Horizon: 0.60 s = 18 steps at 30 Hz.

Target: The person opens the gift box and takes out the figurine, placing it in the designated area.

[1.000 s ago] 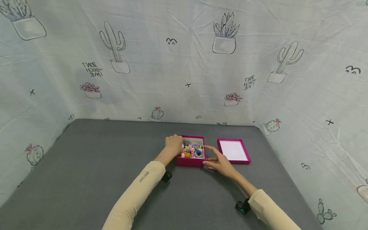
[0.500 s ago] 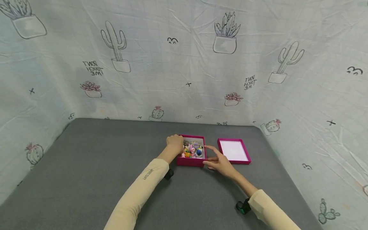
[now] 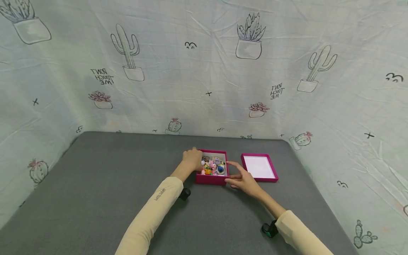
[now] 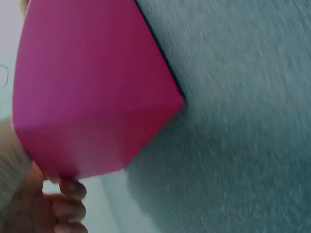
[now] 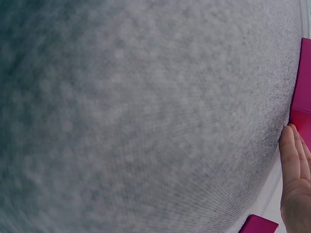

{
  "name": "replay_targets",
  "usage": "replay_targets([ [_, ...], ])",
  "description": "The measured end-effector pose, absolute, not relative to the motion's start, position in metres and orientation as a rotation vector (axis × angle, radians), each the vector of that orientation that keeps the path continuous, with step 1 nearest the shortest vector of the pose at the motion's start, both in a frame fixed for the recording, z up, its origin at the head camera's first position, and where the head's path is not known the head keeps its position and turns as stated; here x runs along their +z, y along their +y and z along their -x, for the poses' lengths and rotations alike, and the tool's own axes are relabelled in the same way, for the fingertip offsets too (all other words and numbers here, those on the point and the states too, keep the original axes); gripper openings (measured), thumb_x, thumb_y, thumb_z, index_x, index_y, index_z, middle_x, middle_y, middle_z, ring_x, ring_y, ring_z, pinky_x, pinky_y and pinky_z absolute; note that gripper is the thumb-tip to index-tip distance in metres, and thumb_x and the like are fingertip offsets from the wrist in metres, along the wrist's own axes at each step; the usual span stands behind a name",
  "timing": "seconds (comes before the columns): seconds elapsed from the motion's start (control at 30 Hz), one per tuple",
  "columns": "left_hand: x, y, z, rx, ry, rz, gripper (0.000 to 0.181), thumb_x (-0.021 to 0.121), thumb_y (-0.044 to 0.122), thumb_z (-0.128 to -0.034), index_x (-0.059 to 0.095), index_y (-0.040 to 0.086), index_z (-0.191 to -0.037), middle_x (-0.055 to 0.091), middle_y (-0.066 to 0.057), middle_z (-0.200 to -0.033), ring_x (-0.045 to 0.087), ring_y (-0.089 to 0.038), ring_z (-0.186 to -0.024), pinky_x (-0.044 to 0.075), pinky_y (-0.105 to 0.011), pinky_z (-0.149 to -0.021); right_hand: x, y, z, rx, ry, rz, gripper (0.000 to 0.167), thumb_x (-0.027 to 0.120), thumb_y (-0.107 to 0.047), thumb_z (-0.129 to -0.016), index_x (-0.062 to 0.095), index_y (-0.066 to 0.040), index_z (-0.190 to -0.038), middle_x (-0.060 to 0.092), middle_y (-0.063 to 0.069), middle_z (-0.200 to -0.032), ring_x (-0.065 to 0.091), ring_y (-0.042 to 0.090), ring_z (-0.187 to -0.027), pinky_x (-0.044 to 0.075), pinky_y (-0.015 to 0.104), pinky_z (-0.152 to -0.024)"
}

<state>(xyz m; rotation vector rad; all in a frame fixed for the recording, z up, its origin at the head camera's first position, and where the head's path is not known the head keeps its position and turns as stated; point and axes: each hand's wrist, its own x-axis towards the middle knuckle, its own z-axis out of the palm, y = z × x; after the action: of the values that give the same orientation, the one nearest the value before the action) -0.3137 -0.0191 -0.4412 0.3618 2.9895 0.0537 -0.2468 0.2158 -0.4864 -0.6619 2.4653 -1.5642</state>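
Observation:
A magenta box (image 3: pixel 211 180) sits on the grey table, its top uncovered, with several small colourful toy figures (image 3: pixel 213 165) inside. My left hand (image 3: pixel 192 159) is at the box's left rim. In the left wrist view its curled fingers (image 4: pixel 70 209) are by the edge of the box's side wall; the thumb's hold is hidden there. My right hand (image 3: pixel 243 180) rests against the right side of the box, thumb near the front corner. Its fingers look straight in the right wrist view, touching the magenta wall (image 5: pixel 302 92).
To the right lies the box's lid (image 3: pixel 259 168), white inside up, just beyond my right hand. The grey table (image 3: pixel 111 184) spreads to both sides. A white cloth (image 3: pixel 191 106) with cactus drawings hangs behind it.
My left hand and forearm shift slightly right, then back left, staying at the box's left rim. The right hand, box and lid keep their places.

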Motion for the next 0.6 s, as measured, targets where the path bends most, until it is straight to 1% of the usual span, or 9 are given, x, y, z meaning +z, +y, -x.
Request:
replay_targets([
  [0.1, -0.4416, -0.0229, 0.3146, 0.047, 2.979, -0.404, 0.053, 0.077, 0.036, -0.0769, 0.064, 0.01, -0.12, 0.054, -0.016, -0.118, 0.059, -0.031, -0.103, 0.047, -0.047, -0.089, -0.4865, 0.2148, 0.2462, -1.565, 2.465, 0.656, 0.066, 0.067, -0.015, -0.091, 0.033, -0.013, -0.147, 0.063, 0.029, -0.112, 0.068, 0.031, -0.095, 0.057, 0.033, -0.07],
  [0.27, -0.4348, -0.0218, 0.3123, -0.029, 2.976, -0.411, 0.062, 0.077, 0.041, -0.077, 0.059, 0.014, -0.13, 0.05, -0.016, -0.124, 0.056, -0.03, -0.108, 0.047, -0.045, -0.09, -0.487, 0.2148, 0.2464, -1.567, 2.463, 0.655, 0.066, 0.067, -0.015, -0.091, 0.033, -0.014, -0.147, 0.063, 0.029, -0.112, 0.068, 0.031, -0.095, 0.057, 0.033, -0.07],
  [0.37, -0.4327, -0.0196, 0.3116, -0.059, 2.973, -0.405, 0.06, 0.077, 0.043, -0.0776, 0.061, 0.015, -0.128, 0.049, -0.016, -0.126, 0.055, -0.03, -0.109, 0.046, -0.044, -0.091, -0.4877, 0.2153, 0.2468, -1.565, 2.467, 0.657, 0.066, 0.067, -0.015, -0.091, 0.033, -0.014, -0.147, 0.064, 0.028, -0.111, 0.068, 0.031, -0.095, 0.057, 0.033, -0.07],
  [0.5, -0.4325, -0.0177, 0.3123, -0.047, 2.97, -0.391, 0.053, 0.077, 0.042, -0.0773, 0.066, 0.013, -0.121, 0.05, -0.016, -0.122, 0.057, -0.03, -0.105, 0.047, -0.044, -0.09, -0.4881, 0.2158, 0.2471, -1.559, 2.476, 0.657, 0.066, 0.067, -0.016, -0.091, 0.034, -0.016, -0.147, 0.064, 0.028, -0.111, 0.069, 0.031, -0.094, 0.057, 0.032, -0.07],
  [0.6, -0.4349, -0.0175, 0.3136, -0.007, 2.944, -0.382, 0.053, 0.076, 0.037, -0.0791, 0.063, 0.016, -0.126, 0.05, -0.017, -0.124, 0.057, -0.03, -0.106, 0.046, -0.045, -0.091, -0.4883, 0.216, 0.247, -1.558, 2.477, 0.662, 0.065, 0.067, -0.016, -0.091, 0.034, -0.015, -0.147, 0.064, 0.028, -0.111, 0.069, 0.031, -0.093, 0.057, 0.033, -0.07],
])
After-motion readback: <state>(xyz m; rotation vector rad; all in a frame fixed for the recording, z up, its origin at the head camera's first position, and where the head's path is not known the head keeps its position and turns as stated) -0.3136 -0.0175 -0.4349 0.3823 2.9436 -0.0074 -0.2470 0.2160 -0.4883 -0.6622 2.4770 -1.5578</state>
